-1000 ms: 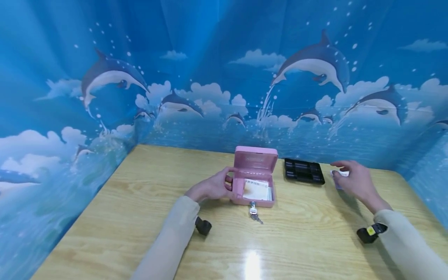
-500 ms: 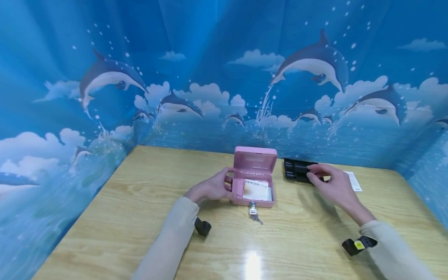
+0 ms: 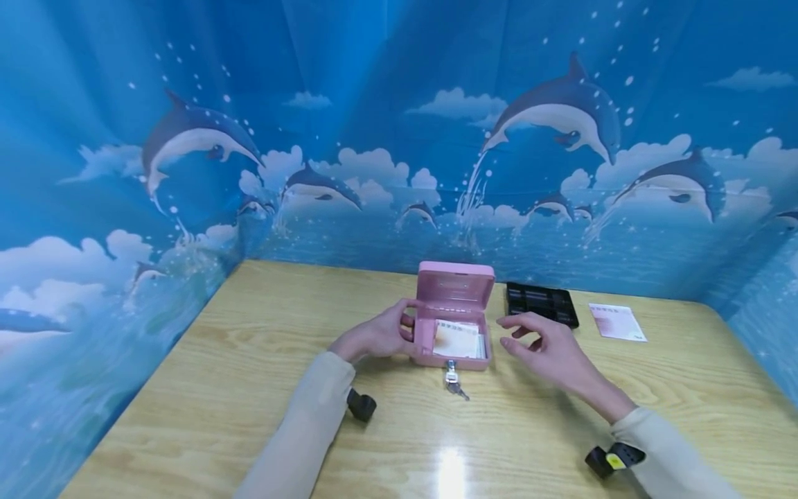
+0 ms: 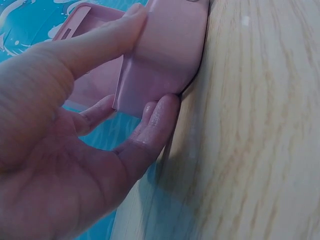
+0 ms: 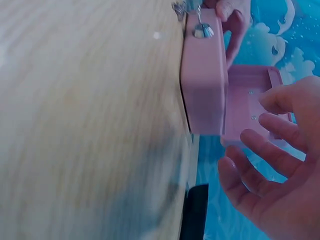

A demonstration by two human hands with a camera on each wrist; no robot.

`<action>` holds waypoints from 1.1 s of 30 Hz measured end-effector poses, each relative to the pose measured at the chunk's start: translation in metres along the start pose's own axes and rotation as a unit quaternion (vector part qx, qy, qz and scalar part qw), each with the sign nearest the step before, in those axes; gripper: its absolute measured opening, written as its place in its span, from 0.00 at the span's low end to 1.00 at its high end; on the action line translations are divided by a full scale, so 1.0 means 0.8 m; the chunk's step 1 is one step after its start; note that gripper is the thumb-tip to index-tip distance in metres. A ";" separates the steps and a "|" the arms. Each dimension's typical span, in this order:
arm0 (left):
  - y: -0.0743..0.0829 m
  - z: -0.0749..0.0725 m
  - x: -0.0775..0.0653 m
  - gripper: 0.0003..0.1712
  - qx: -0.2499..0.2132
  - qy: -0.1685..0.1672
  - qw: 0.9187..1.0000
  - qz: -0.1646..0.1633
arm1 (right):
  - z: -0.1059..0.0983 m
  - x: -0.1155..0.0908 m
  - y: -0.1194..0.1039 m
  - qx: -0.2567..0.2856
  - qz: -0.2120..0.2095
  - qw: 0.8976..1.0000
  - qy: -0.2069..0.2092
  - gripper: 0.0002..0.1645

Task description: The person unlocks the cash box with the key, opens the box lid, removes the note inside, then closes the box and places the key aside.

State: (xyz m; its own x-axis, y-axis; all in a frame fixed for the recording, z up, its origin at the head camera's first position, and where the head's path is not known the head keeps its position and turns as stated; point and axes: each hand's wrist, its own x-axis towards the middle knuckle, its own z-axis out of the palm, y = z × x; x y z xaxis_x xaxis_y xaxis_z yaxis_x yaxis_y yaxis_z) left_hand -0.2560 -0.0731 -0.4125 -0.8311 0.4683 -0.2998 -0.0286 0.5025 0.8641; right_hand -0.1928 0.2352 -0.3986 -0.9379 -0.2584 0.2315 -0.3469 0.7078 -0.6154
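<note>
An open pink cash box (image 3: 422, 357) stands on the table, its lid raised at the back. Paper notes (image 3: 458, 339) lie inside it, and keys (image 3: 457, 388) hang from the lock in its front. My left hand (image 3: 383, 331) grips the box's left end; in the left wrist view the thumb and fingers (image 4: 155, 125) press against its pink wall. To the right of the box my right hand (image 3: 551, 350) hovers with loosely bent fingers, holding nothing. In the right wrist view its fingers (image 5: 270, 150) are apart from the box.
A black compartment tray (image 3: 542, 305) lies behind the right hand, near the table's back edge. Right of it a single pinkish note (image 3: 617, 322) lies flat on the wooden table (image 3: 249, 367). A blue dolphin-print curtain (image 3: 374, 138) rises behind.
My right hand has let go of the note at the right and moved left, past the black tray, towards the cash box. My left hand has stayed on the box.
</note>
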 end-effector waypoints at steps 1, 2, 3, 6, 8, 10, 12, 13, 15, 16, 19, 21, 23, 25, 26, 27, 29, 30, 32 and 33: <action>0.000 0.000 0.000 0.54 -0.001 0.000 1.000 0.001 | 0.003 -0.001 -0.001 0.002 -0.002 1.000 -0.004 0.18; 0.000 0.001 0.000 0.54 -0.003 0.000 1.000 0.002 | 0.005 -0.002 -0.002 0.003 -0.004 1.000 -0.007 0.19; -0.001 0.001 0.001 0.55 -0.004 0.000 1.000 0.003 | 0.008 -0.002 -0.003 0.005 -0.005 1.000 -0.010 0.19; -0.001 0.002 0.002 0.55 -0.003 0.001 1.000 0.004 | 0.014 -0.001 -0.005 0.011 -0.011 1.000 -0.013 0.20; -0.001 0.002 0.003 0.55 -0.002 0.000 1.000 0.003 | 0.019 0.000 -0.006 0.010 -0.021 1.000 -0.015 0.20; 0.000 0.002 0.003 0.54 -0.003 -0.002 1.000 0.005 | 0.025 0.001 -0.007 0.012 -0.033 0.999 -0.015 0.19; 0.000 0.003 0.002 0.54 -0.003 -0.002 1.000 0.005 | 0.030 0.002 -0.008 0.016 -0.046 0.999 -0.017 0.19; 0.000 0.003 0.002 0.54 -0.003 -0.002 1.000 0.004 | 0.033 0.004 -0.009 0.015 -0.049 0.999 -0.017 0.20; -0.001 0.002 0.001 0.54 0.000 0.000 1.000 0.001 | 0.037 0.007 -0.011 0.011 -0.057 0.998 -0.018 0.21; -0.001 0.002 0.001 0.54 0.003 0.001 1.000 -0.001 | 0.038 0.009 -0.012 0.006 -0.058 0.998 -0.020 0.21; -0.002 0.001 0.001 0.53 0.007 0.005 1.000 -0.006 | 0.042 0.018 -0.015 -0.010 -0.062 0.998 -0.030 0.22; -0.002 0.001 0.001 0.53 0.006 0.004 1.000 -0.004 | 0.045 0.024 -0.016 -0.018 -0.066 0.997 -0.040 0.23; -0.002 0.001 0.001 0.53 0.004 0.002 1.000 -0.002 | 0.047 0.030 -0.017 -0.023 -0.067 0.996 -0.051 0.22; -0.002 0.001 0.001 0.53 0.001 0.000 1.000 -0.002 | 0.050 0.035 -0.016 -0.030 -0.067 0.995 -0.063 0.22; -0.002 0.001 0.000 0.53 0.001 -0.001 1.000 -0.002 | 0.051 0.037 -0.015 -0.035 -0.065 0.995 -0.067 0.23; -0.002 0.001 0.001 0.53 0.001 0.000 1.000 -0.002 | 0.052 0.040 -0.014 -0.039 -0.061 0.995 -0.073 0.23; -0.002 0.001 0.000 0.53 -0.001 -0.001 1.000 -0.002 | 0.054 0.043 -0.013 -0.045 -0.053 0.994 -0.086 0.24; -0.002 0.001 0.000 0.53 -0.002 0.000 1.000 -0.003 | 0.055 0.045 -0.012 -0.047 -0.049 0.993 -0.091 0.24; -0.001 0.000 0.000 0.53 -0.003 0.000 1.000 -0.002 | 0.056 0.048 -0.011 -0.050 -0.044 0.993 -0.100 0.24; -0.001 0.000 0.000 0.54 -0.004 0.000 1.000 -0.001 | 0.057 0.049 -0.011 -0.050 -0.042 0.993 -0.103 0.24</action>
State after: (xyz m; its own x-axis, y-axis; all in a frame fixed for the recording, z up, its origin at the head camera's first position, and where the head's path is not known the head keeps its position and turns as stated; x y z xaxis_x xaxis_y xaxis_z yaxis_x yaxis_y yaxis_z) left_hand -0.2557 -0.0736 -0.4134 -0.8314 0.4666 -0.3017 -0.0353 0.4976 0.8667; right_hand -0.2266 0.1886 -0.4185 -0.8901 -0.4413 0.1138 -0.4318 0.7370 -0.5200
